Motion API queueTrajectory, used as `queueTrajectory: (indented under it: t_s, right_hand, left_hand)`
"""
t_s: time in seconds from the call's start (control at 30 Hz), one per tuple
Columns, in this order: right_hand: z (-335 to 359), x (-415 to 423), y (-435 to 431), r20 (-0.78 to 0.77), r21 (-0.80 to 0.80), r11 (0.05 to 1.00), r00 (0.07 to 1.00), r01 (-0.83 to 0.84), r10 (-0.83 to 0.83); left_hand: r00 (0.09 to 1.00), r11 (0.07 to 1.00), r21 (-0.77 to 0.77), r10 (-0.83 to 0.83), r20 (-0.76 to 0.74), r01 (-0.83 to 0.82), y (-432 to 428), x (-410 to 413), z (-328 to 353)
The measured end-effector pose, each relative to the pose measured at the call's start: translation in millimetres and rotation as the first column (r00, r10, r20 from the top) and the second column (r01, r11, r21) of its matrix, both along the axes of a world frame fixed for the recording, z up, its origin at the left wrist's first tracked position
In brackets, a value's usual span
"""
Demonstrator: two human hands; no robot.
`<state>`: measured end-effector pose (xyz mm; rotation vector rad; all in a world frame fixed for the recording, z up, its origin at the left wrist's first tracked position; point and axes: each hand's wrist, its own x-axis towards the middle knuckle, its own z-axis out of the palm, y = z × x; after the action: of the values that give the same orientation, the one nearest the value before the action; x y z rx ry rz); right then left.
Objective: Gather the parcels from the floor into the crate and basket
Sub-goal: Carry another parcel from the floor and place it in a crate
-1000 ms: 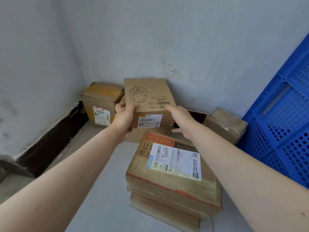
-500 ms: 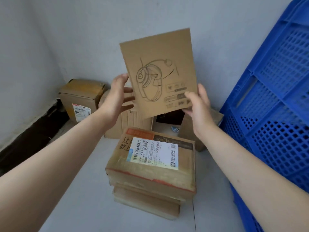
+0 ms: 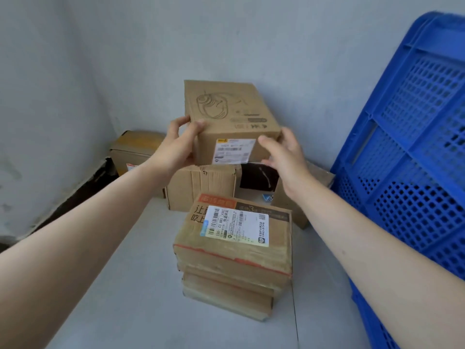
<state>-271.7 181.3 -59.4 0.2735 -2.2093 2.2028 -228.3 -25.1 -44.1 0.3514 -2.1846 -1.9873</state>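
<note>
Against the left wall, a dark gap [image 3: 83, 190] runs along the floor's edge, its depth impossible to judge, and a taped brown parcel [image 3: 136, 149] sits in the corner, its label mostly hidden behind the left forearm. Next comes the left hand [image 3: 176, 144], thumb on the top edge and fingers wrapped around the left side of the printed carton [image 3: 231, 122], which is held up off the floor above an open box [image 3: 201, 187]. That carton carries a line drawing on top and a white shipping label on its near face, both too blurred to read. Below it, a stack of flat parcels [image 3: 234, 253] rests on the grey floor [image 3: 125, 285]; the top one's label shows barcodes, while the lower ones show only their edges. The right hand [image 3: 284, 152] presses the carton's right side, fingers spread and partly concealing a dark opening behind. Beyond the wrist, another parcel [image 3: 319, 175] is almost wholly covered. Farthest right, the blue crate [image 3: 412, 159] is cut off by the frame.
</note>
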Motion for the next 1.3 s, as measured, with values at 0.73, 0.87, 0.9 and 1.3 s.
queueTrajectory:
  t_s: [0.73, 0.87, 0.9, 1.3]
  right_hand:
    - [-79, -38, -3, 0.412, 0.089, 0.986, 0.906, -0.141, 0.093]
    - [-74, -35, 16, 0.314, 0.105, 0.993, 0.946, 0.047, -0.078]
    - [-71, -34, 23, 0.280, 0.145, 0.985, 0.951, 0.094, -0.132]
    - [-178, 33, 73, 0.928, 0.083, 0.976, 0.374, -0.202, -0.002]
  left_hand:
    - [0.988, 0.989, -0.114, 0.102, 0.113, -0.089, -6, -34, -98]
    - [0.961, 0.983, 0.004, 0.178, 0.213, -0.183, -19, -26, -112]
    - [0.942, 0.978, 0.056, 0.175, 0.286, -0.199, -24, -21, -115]
    - [0.637, 0.964, 0.125, -0.250, 0.730, 0.235, -23, 52, -139]
